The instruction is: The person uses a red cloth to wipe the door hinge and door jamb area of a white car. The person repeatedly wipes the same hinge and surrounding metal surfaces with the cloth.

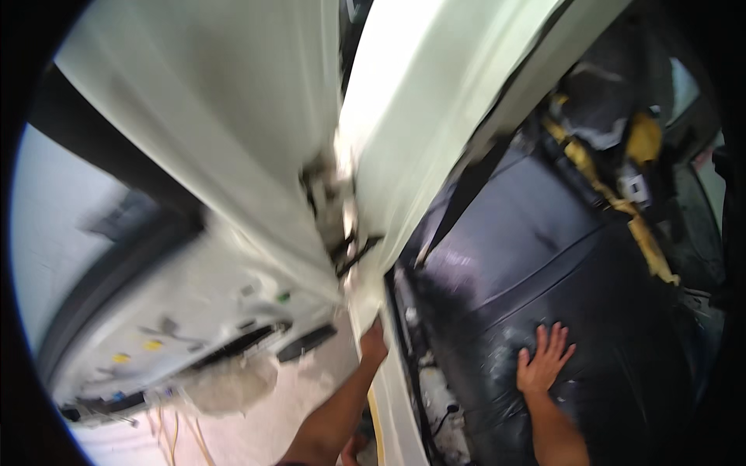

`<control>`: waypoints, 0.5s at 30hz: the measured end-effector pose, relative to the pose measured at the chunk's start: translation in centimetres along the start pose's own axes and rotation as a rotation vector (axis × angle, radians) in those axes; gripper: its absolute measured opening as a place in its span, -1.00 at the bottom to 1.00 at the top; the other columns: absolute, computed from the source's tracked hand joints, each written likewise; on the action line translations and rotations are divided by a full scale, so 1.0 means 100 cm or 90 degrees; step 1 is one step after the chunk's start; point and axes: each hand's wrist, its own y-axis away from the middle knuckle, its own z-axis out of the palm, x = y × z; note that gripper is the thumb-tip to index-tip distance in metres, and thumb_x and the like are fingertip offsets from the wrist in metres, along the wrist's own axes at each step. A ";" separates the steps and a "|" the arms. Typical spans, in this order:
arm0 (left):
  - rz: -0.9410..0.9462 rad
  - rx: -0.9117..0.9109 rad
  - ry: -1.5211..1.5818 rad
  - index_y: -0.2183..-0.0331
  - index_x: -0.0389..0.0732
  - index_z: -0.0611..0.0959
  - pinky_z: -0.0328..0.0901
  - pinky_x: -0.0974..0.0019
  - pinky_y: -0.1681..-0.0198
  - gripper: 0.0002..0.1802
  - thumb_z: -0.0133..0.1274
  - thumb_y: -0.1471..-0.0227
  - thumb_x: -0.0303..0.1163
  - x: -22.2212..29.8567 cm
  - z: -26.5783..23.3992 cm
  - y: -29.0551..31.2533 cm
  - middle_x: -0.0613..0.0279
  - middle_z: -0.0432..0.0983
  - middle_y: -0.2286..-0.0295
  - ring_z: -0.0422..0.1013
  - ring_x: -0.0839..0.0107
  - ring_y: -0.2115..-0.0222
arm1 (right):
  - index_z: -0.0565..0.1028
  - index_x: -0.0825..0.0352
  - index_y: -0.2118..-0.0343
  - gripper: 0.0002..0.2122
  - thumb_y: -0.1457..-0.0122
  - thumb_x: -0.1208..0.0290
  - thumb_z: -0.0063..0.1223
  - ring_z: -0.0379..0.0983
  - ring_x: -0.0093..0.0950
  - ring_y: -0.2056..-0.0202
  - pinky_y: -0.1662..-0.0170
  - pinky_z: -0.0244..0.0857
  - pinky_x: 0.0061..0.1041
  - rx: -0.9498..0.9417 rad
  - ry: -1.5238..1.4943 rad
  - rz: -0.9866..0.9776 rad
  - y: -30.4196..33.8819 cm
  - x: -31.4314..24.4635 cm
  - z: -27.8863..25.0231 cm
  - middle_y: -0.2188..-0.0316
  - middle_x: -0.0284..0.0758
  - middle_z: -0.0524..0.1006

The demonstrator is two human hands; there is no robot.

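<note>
My right hand (545,360) lies flat with fingers spread on a black, shiny car seat (563,264). The seat surface looks wet or dusty in patches near that hand. To the left, my left hand (374,342) is closed at the edge of the pale door pillar (400,132), low down. Its fingers are partly hidden and blurred, but they seem wrapped on the pillar's edge. Beside the left hand stands an open car door (225,279) with its inner panel bare. A dark strap (470,198) hangs between the pillar and the seat.
Wires and torn yellow foam (614,194) run along the seat's far right side. A loose pale sheet (233,384) sits at the door's lower edge, with thin yellowish cords (177,435) below. The sill (396,412) runs along the seat's left. Something skin-coloured (353,449) shows below my left forearm.
</note>
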 end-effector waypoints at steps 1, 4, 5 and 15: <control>0.034 0.044 -0.014 0.00 -0.26 0.45 0.40 -0.16 0.19 -0.56 -0.02 -0.02 -0.48 -0.016 -0.001 0.034 -0.21 0.59 0.29 0.52 -0.19 0.20 | 0.27 0.22 -0.33 -0.34 -0.19 0.00 -0.08 -0.24 -0.08 -0.47 -0.43 -0.51 0.20 -0.001 -0.037 -0.006 -0.002 -0.003 -0.007 -0.44 -0.10 0.02; 0.020 0.053 0.109 -0.08 -0.31 0.42 0.43 -0.04 0.12 -0.48 0.03 -0.08 -0.37 -0.077 -0.036 0.129 -0.19 0.57 0.17 0.54 -0.15 0.26 | 0.40 0.20 -0.25 -0.37 -0.14 -0.02 0.05 -0.18 -0.12 -0.46 -0.42 -0.50 0.21 -0.027 -0.159 0.046 -0.010 -0.020 -0.056 -0.40 -0.05 0.11; 0.216 0.245 0.006 -0.19 -0.22 0.37 0.45 -0.08 0.07 -0.44 -0.02 -0.21 -0.24 -0.100 -0.057 0.136 -0.13 0.55 0.08 0.58 -0.07 0.23 | 0.45 0.20 -0.22 -0.38 -0.12 -0.01 0.11 -0.10 -0.13 -0.44 -0.42 -0.47 0.23 -0.047 -0.198 0.083 -0.017 -0.030 -0.082 -0.37 -0.03 0.18; -0.301 0.039 0.237 0.35 -0.25 0.65 0.29 0.22 0.45 -0.33 -0.23 -0.33 0.17 -0.284 -0.307 0.349 0.24 0.49 0.53 0.29 0.40 0.55 | 0.57 0.49 0.14 -0.77 -0.11 0.69 0.18 0.57 -0.11 0.13 -0.01 0.41 -0.25 0.920 -0.801 -0.363 -0.111 -0.100 -0.616 0.16 0.00 0.62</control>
